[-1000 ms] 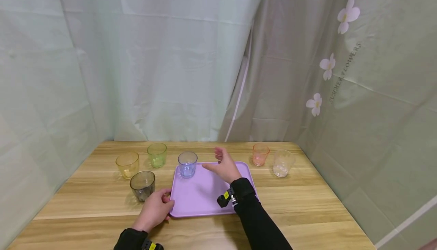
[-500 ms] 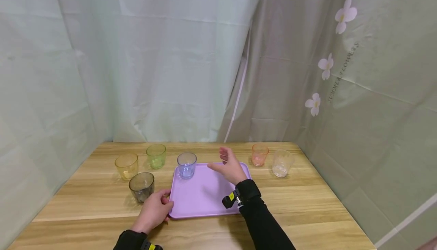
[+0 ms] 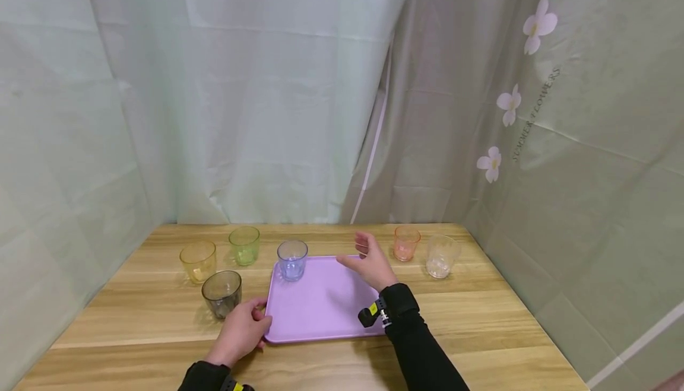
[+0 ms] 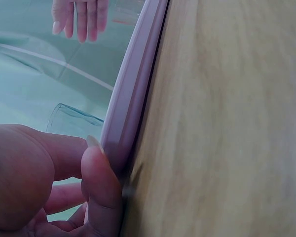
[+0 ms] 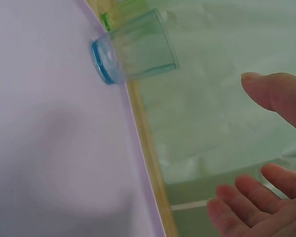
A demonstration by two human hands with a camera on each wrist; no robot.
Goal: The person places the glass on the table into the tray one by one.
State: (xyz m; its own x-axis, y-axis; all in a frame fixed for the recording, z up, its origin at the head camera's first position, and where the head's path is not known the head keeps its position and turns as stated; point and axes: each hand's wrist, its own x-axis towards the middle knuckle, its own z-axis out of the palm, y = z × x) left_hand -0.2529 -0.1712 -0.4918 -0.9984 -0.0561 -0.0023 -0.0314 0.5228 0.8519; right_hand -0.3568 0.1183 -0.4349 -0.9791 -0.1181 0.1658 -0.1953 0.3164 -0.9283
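Observation:
A lilac tray (image 3: 315, 314) lies on the table, with a blue glass (image 3: 292, 263) upright in its far left corner. My left hand (image 3: 240, 330) holds the tray's left edge near the front corner; the left wrist view shows thumb and finger at the rim (image 4: 130, 94). Over the right part of the tray, my right hand (image 3: 371, 266) hovers with thumb and fingers spread, holding nothing. In the right wrist view the blue glass (image 5: 133, 52) stands apart from the right hand (image 5: 271, 192). A grey glass (image 3: 221, 296) is just beyond the left hand.
Left of the tray stand a yellow glass (image 3: 198, 261) and a green glass (image 3: 244, 246). To its right are an orange glass (image 3: 406, 244) and a clear glass (image 3: 442, 257). Curtains (image 3: 267, 112) enclose the wooden table (image 3: 470, 331) at the back and sides.
My right hand has moved to the right over the tray, farther from the blue glass, its fingers still spread. The left hand, the tray and the glasses have stayed put.

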